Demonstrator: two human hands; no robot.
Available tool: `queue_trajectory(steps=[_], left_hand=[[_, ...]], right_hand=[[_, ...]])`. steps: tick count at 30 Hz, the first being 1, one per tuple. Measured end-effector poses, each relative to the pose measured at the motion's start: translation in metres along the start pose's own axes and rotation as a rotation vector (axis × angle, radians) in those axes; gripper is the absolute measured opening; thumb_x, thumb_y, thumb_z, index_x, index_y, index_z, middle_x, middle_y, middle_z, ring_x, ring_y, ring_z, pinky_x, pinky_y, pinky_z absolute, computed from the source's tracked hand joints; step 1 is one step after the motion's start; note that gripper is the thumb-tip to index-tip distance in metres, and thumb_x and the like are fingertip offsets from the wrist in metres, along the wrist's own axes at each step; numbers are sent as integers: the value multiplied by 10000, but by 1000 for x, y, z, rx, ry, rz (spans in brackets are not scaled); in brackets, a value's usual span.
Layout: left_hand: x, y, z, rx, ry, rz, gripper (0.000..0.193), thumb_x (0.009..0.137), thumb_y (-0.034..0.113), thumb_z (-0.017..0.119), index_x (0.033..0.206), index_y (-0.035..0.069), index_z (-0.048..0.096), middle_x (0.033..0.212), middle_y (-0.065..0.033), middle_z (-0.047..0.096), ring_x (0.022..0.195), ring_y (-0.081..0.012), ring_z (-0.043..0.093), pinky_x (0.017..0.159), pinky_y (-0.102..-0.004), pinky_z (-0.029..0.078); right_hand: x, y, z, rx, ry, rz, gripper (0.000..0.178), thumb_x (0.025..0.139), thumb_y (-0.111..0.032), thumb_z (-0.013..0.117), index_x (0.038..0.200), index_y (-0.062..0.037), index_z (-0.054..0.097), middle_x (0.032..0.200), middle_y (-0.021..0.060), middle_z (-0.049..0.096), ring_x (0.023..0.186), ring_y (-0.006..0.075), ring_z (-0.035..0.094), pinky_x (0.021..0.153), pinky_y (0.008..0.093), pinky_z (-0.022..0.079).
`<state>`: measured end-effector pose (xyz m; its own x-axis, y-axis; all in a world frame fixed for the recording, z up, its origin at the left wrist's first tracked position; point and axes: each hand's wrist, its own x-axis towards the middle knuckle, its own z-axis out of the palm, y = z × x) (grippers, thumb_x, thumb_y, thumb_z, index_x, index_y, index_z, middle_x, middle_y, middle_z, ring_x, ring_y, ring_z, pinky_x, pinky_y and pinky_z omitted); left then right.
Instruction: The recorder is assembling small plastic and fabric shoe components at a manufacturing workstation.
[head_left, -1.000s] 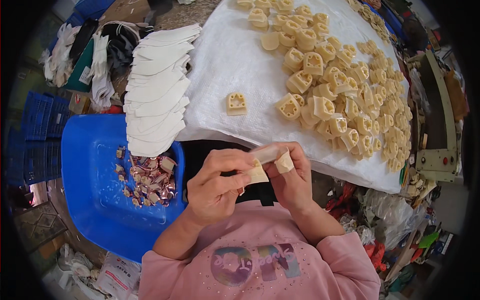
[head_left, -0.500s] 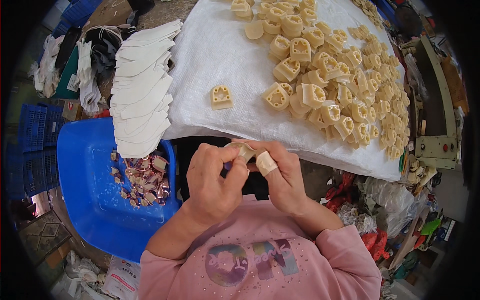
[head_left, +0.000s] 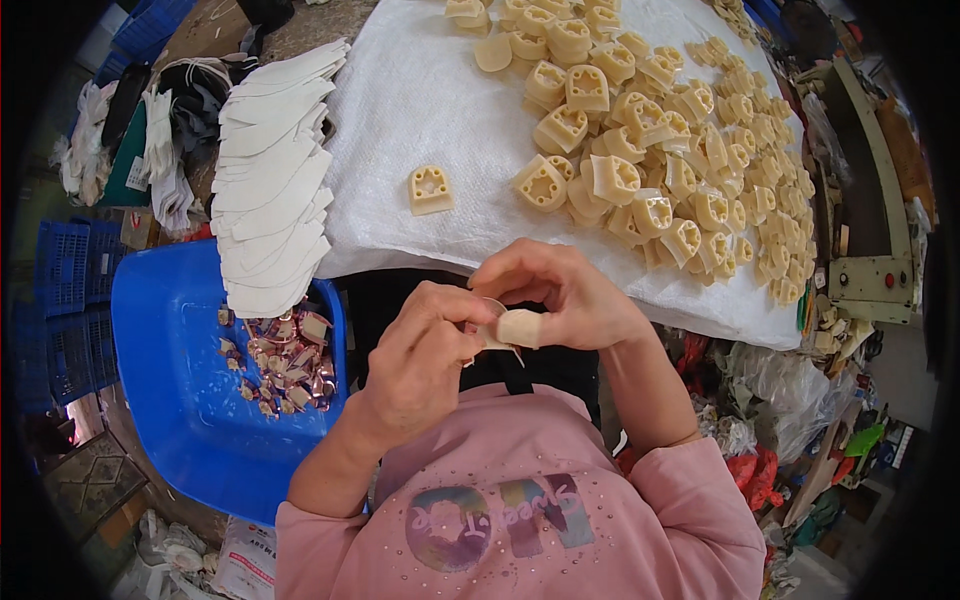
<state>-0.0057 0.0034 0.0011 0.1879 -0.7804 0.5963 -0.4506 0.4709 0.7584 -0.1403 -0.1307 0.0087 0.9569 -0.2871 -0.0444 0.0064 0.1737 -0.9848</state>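
Note:
Close in front of my chest, my left hand (head_left: pixel 425 350) is closed, pinching a small pale curved piece (head_left: pixel 492 338) between thumb and fingers. Most of that piece is hidden by my fingers; it may be a heel block or a cover, but I cannot tell which. My right hand (head_left: pixel 575 295) closes on it from the other side, fingers curled over the top. A beige wrapping (head_left: pixel 519 328) covers my right thumb. Beyond my hands, a single beige plastic shoe heel (head_left: pixel 430 190) stands apart on the white woven sheet (head_left: pixel 375 230).
Many similar heels (head_left: pixel 640 130) are heaped at the right of the sheet. Overlapping white cut pieces (head_left: pixel 268 190) hang over a blue basin (head_left: pixel 180 440) at the left, which holds shiny copper-coloured pieces (head_left: pixel 290 365). Clear plastic bags (head_left: pixel 785 400) lie at the right.
My right hand has rolled over, its back rising and its fingers curling above the pale piece. My left hand has shifted slightly. The sheet and heels appear slightly further left in view.

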Motion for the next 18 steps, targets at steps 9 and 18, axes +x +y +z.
queue_trajectory(steps=[9,18], left_hand=[[-4,1,7,-107,128,-284,116,800,-39,605,864,-1,516,928,-140,587,746,-167,543,663,-258,458],[-1,2,14,-473,339,-568,143,844,23,631,948,-46,561,977,-133,627,846,-121,593,762,-257,498]], right_hand=[[6,18,17,-137,242,-59,329,917,-138,514,1225,-23,489,819,36,604,750,104,563,685,263,472],[6,15,22,-386,377,-351,148,812,-94,594,943,-47,544,958,85,533,935,241,460,849,343,363]])
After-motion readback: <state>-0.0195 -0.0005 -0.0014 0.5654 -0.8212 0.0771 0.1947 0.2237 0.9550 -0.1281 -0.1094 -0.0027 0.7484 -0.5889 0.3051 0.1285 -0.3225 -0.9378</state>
